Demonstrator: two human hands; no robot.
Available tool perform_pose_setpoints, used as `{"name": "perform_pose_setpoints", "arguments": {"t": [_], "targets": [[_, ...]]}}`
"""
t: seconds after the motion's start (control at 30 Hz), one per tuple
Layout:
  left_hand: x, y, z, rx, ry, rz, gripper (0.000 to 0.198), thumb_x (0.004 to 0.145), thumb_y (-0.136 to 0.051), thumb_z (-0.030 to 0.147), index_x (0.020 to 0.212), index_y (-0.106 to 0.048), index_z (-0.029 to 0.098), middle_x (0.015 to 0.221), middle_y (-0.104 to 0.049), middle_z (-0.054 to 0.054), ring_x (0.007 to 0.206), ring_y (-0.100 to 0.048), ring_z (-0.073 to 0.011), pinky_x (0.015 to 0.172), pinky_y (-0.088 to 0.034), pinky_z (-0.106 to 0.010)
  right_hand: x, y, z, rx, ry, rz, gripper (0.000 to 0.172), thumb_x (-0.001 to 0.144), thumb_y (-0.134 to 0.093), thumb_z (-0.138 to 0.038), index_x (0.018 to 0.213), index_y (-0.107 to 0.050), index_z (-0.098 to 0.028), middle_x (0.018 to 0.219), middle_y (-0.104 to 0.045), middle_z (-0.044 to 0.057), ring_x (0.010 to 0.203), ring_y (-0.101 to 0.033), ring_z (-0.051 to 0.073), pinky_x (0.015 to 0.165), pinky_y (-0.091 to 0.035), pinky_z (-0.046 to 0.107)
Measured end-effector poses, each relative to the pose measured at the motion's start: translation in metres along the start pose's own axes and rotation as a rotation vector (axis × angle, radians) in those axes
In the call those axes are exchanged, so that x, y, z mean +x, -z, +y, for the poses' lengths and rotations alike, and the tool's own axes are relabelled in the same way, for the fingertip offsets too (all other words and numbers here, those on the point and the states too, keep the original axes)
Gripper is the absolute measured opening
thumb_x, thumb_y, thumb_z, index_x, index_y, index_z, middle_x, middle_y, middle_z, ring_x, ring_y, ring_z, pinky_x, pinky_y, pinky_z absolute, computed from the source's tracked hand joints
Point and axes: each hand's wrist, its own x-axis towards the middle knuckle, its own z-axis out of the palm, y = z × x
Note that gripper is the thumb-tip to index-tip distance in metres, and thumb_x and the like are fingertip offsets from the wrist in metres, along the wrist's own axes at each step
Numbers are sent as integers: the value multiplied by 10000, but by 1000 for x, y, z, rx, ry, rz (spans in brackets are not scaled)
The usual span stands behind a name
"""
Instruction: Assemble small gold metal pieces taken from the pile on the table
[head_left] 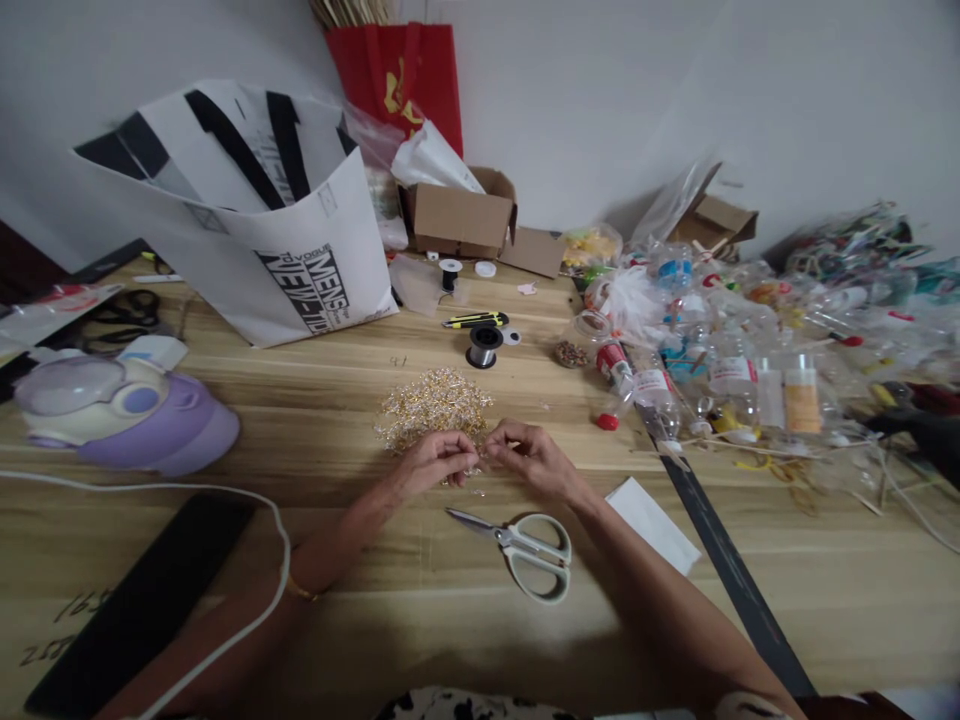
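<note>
The pile (433,402) of gold and silvery bits lies on the table just beyond my left hand (437,460), which overlaps its near edge; my right hand (531,458) is just right of it. Each thumb presses against its fingers, the hands nearly meeting; I can't tell what they pinch. The scissors (505,537) lie nearer me.

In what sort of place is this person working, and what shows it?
Probably a craft workspace: a pile of small gold and silver pieces, a spool of wire or thread, and white-handled scissors lie on a wood-grained table.
</note>
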Motion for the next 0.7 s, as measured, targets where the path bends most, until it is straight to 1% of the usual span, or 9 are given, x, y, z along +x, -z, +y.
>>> {"name": "perform_pose_setpoints", "arguments": {"t": [0.07,0.13,0.23,0.33,0.47,0.6,0.7], "targets": [[0,0,2,-17,9,-33,278,700,-661,388,723,-556,131,742,-672,-39,509,-520,-66,511,-418,-201,0,1,3,71,-33,39,271,843,-538,-388,788,-616,-134,697,-561,3,605,-469,95,561,-365,208],[0,-1,4,-32,17,-58,262,714,-654,371,735,-558,128,786,-689,-59,510,-516,-62,511,-411,-197,1,1,7,103,-73,74,278,828,-549,-403,779,-609,-136,686,-546,-5,577,-453,87,538,-365,202],[0,-2,7,-65,20,-67,244,721,-653,351,740,-560,126,774,-690,-60,508,-509,-62,499,-394,-190,2,3,14,115,-123,106,289,818,-549,-414,772,-600,-133,646,-514,-16,539,-428,81,492,-352,194],[0,-4,8,-72,10,-53,233,726,-650,338,745,-578,117,756,-682,-58,516,-505,-63,496,-385,-186,2,6,21,118,-146,124,295,821,-539,-416,777,-593,-129,612,-483,-26,513,-402,76,466,-333,188],[2,-4,3,-54,-18,-47,215,744,-632,328,742,-608,115,756,-675,-54,520,-504,-61,498,-383,-186,2,9,25,48,-118,145,267,829,-531,-378,763,-598,-128,625,-491,-25,541,-413,78,503,-333,191],[4,-2,-5,-44,-17,-32,204,726,-648,317,721,-617,116,720,-670,-40,476,-476,-51,462,-363,-181,3,11,27,-53,-100,156,245,845,-511,-336,762,-601,-123,633,-515,-22,574,-437,83,541,-336,195],[5,-2,-7,-34,-16,-8,209,698,-668,315,709,-611,114,713,-675,-41,459,-462,-48,447,-360,-178,3,13,31,-146,-76,143,242,861,-487,-308,760,-600,-120,644,-541,-15,584,-461,86,554,-343,198]]}}
